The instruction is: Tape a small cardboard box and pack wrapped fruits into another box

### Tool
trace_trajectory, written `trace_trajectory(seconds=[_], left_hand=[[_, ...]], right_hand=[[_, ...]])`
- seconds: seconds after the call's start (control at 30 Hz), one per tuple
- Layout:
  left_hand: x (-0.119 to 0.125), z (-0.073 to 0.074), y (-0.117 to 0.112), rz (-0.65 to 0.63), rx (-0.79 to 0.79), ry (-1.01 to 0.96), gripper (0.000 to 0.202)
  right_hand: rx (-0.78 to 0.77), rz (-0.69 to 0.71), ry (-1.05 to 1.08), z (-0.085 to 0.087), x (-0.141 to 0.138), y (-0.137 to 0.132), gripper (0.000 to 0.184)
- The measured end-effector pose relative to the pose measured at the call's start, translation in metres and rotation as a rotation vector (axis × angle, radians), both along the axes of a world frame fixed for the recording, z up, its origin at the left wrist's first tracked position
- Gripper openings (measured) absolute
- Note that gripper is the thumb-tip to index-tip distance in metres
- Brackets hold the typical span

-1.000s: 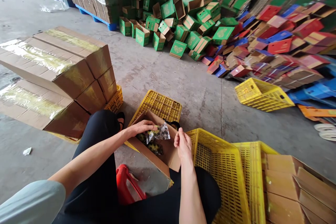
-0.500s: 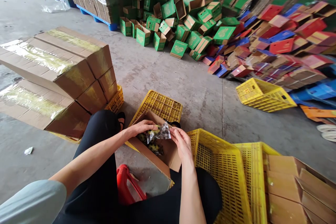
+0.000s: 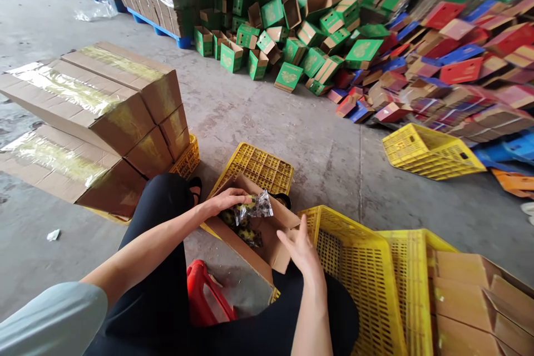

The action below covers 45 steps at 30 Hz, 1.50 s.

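My left hand [image 3: 227, 200] is closed on a small clear plastic bag [image 3: 255, 209] with dark and yellow pieces inside, held over an open brown cardboard box [image 3: 271, 245] that rests between my knees. More of the same small bags lie inside the box. My right hand [image 3: 303, 250] hovers open, fingers stretched out, just right of the box's flap and apart from the bag. I sit on a red stool [image 3: 204, 295], in black trousers.
A yellow plastic crate [image 3: 258, 167] lies under the box; others stand at my right [image 3: 367, 283] and farther off [image 3: 429, 150]. Taped brown cartons [image 3: 92, 117] are stacked at left. Flat cartons [image 3: 471, 306] fill a crate at right. Heaps of green [image 3: 292, 28] and red-blue [image 3: 450, 78] small boxes lie behind.
My right hand let go of the bag, drew back toward me and opened. The left hand kept its hold of the bag over the box. The view shifted slightly.
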<state>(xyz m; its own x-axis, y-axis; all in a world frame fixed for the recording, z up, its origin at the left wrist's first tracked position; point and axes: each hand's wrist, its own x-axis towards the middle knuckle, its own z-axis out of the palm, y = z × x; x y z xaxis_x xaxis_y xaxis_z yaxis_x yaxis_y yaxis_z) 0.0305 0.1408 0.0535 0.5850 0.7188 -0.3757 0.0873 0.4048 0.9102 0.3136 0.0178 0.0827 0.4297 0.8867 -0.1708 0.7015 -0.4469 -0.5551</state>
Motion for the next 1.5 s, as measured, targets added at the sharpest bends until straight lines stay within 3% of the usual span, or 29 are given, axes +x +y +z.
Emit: trace_trajectory(seconds=[0.07, 0.2, 0.3, 0.37, 0.47, 0.53, 0.67, 0.8, 1.03, 1.33, 1.5], left_hand=[[0.000, 0.002, 0.000, 0.021, -0.008, 0.007, 0.048], [0.000, 0.006, -0.002, 0.020, -0.018, 0.001, 0.048], [0.000, 0.004, -0.004, -0.004, 0.004, 0.022, 0.049], [-0.001, 0.003, -0.005, -0.031, 0.007, 0.021, 0.053], [-0.001, 0.001, -0.006, -0.077, 0.015, -0.007, 0.063], [-0.001, 0.001, -0.006, -0.096, 0.067, -0.043, 0.064], [0.004, 0.000, -0.002, -0.045, 0.177, -0.105, 0.063], [0.009, -0.001, 0.000, 0.046, 0.160, -0.146, 0.075], [0.012, 0.000, -0.001, 0.110, -0.014, -0.229, 0.057], [0.007, 0.008, -0.006, 0.092, 0.080, -0.186, 0.049], [0.007, 0.016, -0.005, 0.182, 0.140, -0.136, 0.052]], right_hand=[[-0.022, 0.060, -0.038, -0.008, 0.000, 0.001, 0.094], [0.203, 0.082, -0.066, -0.018, -0.002, 0.020, 0.079], [0.174, 0.061, -0.089, -0.020, -0.008, 0.035, 0.077], [0.197, 0.048, -0.132, -0.017, -0.016, 0.039, 0.075], [0.461, 0.019, -0.202, -0.002, -0.027, 0.036, 0.062], [0.572, 0.041, -0.133, 0.010, -0.035, 0.032, 0.047], [0.412, 0.176, 0.203, 0.021, -0.051, 0.030, 0.043], [0.238, 0.212, 0.445, 0.013, -0.056, 0.038, 0.050], [0.266, 0.021, 0.638, -0.007, -0.049, 0.041, 0.051], [0.211, -0.026, 0.906, 0.004, -0.057, 0.037, 0.051], [0.121, 0.000, 1.083, 0.006, -0.061, 0.036, 0.059]])
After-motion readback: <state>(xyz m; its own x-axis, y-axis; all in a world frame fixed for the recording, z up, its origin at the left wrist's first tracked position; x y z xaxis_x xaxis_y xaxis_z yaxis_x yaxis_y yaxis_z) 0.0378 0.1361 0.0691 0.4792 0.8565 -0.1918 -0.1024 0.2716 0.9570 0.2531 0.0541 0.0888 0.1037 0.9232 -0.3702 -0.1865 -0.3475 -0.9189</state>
